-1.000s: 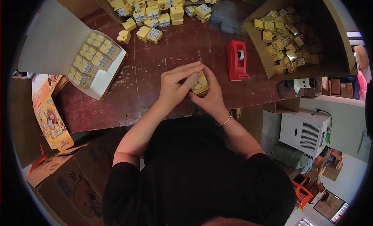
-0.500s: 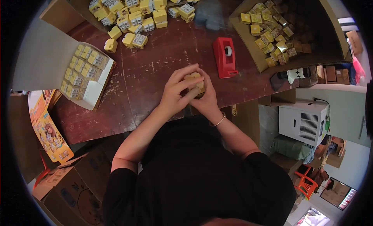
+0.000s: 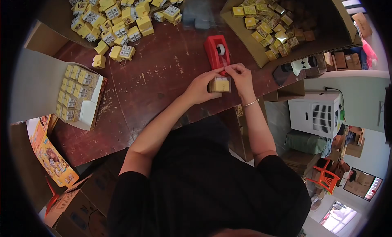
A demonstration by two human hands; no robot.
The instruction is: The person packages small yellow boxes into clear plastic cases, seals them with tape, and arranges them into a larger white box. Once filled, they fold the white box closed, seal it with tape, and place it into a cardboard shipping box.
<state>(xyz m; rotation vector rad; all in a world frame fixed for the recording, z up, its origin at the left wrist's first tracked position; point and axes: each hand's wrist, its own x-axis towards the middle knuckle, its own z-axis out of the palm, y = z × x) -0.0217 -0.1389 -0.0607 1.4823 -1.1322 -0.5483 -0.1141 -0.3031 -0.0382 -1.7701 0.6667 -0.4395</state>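
My left hand is closed round a small clear box with a yellow toy inside, held just in front of the red tape dispenser. My right hand has its thumb and forefinger pinched together at the dispenser's near end, on what looks like the end of the clear tape. The fingertips of both hands nearly meet above the box. A white tape roll sits in the dispenser.
Several yellow-and-white block keychains are heaped at the back left. An open white carton at left holds rows of boxed toys. At the back right, a cardboard box contains small yellow packets. A dark red table lies beneath.
Both hands moved from the table's near side to the dispenser. They were wrapped together round the box; now my left hand alone holds it and my right pinches at the tape. The view shifted.
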